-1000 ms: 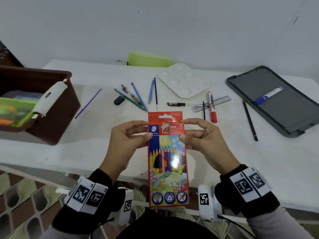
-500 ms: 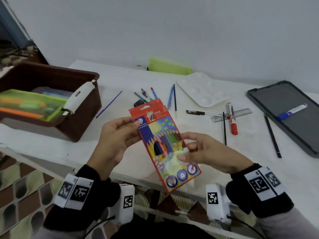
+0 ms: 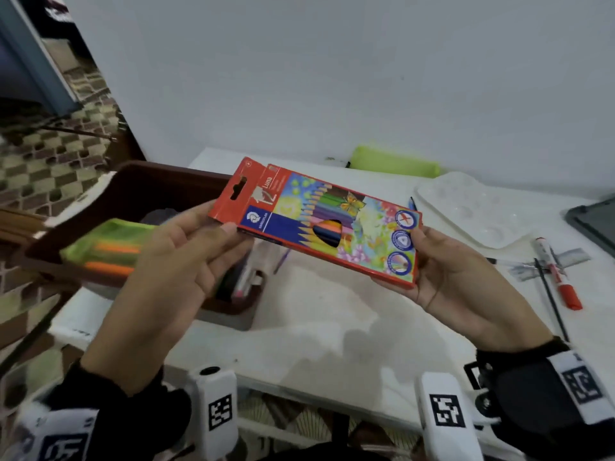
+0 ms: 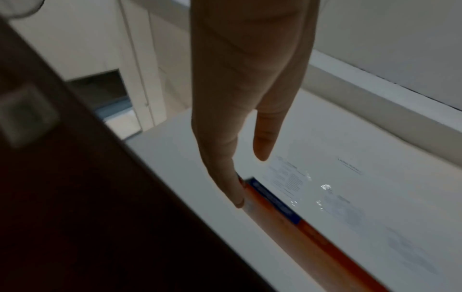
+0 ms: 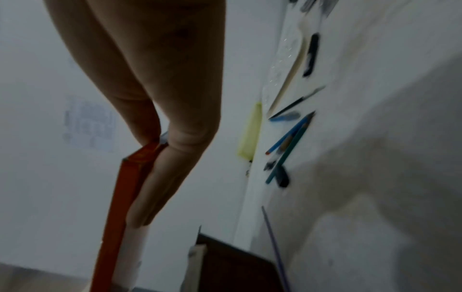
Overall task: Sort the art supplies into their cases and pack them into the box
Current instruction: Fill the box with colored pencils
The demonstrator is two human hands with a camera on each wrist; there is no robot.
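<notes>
A red box of coloured pencils point(image 3: 319, 221) hangs in the air, lying almost level above the table, its hanger end toward the brown box point(image 3: 139, 194). My left hand point(image 3: 199, 247) pinches the hanger end, thumb on the printed face. My right hand point(image 3: 442, 271) holds the other end from below, fingers under the box. In the left wrist view the pencil box point(image 4: 300, 221) shows its red edge and white back under my fingers point(image 4: 225, 173). The right wrist view has the pencil box point(image 5: 120, 197) edge-on between thumb and fingers point(image 5: 160, 177). The brown box holds a green case point(image 3: 106, 244).
Loose on the white table point(image 3: 332, 327): a white paint palette point(image 3: 472, 211), a red marker point(image 3: 559, 277), a ruler point(image 3: 552, 261), a black pencil point(image 3: 549, 294), a lime pouch point(image 3: 396, 161) at the wall, a dark tray point(image 3: 595, 221) far right. More pencils point(image 5: 287, 142) and a purple stick point(image 5: 275, 247) appear in the right wrist view.
The pencil box has turned from upright to nearly level and moved up and left toward the brown box. My right hand slid from its top to its bottom end.
</notes>
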